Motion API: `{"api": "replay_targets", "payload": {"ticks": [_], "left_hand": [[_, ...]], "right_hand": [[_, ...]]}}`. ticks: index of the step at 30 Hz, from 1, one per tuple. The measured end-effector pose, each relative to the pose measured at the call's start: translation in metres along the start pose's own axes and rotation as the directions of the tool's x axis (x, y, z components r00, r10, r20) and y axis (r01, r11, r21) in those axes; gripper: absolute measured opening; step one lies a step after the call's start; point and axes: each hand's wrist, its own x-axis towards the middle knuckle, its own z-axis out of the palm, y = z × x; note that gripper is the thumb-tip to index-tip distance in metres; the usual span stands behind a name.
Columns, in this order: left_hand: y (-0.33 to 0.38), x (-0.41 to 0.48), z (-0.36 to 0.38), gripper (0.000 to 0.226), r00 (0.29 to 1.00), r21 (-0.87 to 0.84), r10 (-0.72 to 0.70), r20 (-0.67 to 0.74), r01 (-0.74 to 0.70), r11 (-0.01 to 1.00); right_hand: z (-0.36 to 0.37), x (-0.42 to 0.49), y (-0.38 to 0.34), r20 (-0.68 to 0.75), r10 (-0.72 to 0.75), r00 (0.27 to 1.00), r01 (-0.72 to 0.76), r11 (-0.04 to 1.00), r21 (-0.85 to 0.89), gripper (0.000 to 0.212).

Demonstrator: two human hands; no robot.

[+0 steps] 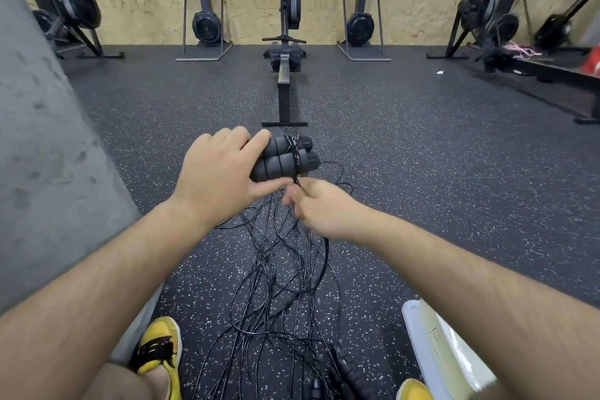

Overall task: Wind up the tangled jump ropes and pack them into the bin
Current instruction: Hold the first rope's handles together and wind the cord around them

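On a speckled gym floor (422, 140), left hand (220, 175) clamps paired foam handles (285, 157) w/ cord turns across them, right hand (319, 208) pinches thin black cord (297, 183) just below; rest of the ropes (282, 286) lie tangled underneath — light, limp, likely springy, so best gripped by handles.

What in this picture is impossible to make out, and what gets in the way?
All from the head view:
- How many ropes: the tangled cords overlap too much to count.
- Inside of the bin: cut off by the right forearm and the bottom edge.
- Left ends of the bundled handles: covered by the left hand.
- What the right hand pinches beyond one cord: hidden in its fingers.
- Handles on the floor: cut by the bottom edge.
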Motion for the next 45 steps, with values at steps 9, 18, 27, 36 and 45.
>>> {"api": "replay_targets", "payload": {"ticks": [9,18,27,36,45], "left_hand": [[-0.014,-0.003,0.018,0.073,0.994,0.067,0.019,0.104,-0.026,0.997],[-0.009,-0.007,0.020,0.071,0.992,0.048,0.045,0.119,-0.051,0.998],[0.000,-0.010,0.018,0.069,0.957,-0.086,0.258,0.135,-0.248,0.965],[0.013,-0.014,0.000,0.074,0.943,-0.309,0.319,0.098,-0.276,0.910],[0.014,-0.015,-0.030,0.077,0.971,-0.539,0.221,0.092,-0.138,0.831]], "right_hand": [[-0.008,-0.017,-0.029,0.049,0.022,0.999,-0.003,0.927,-0.374,0.033],[-0.024,-0.029,-0.049,0.064,-0.135,0.989,0.137,0.644,-0.753,0.032],[-0.060,-0.014,-0.037,0.051,-0.414,0.909,0.274,0.500,-0.822,0.033],[-0.075,0.004,-0.008,0.039,-0.437,0.899,0.389,0.754,-0.529,0.020],[-0.051,0.004,0.008,-0.112,-0.291,0.950,0.304,0.945,0.117,0.029]]}}
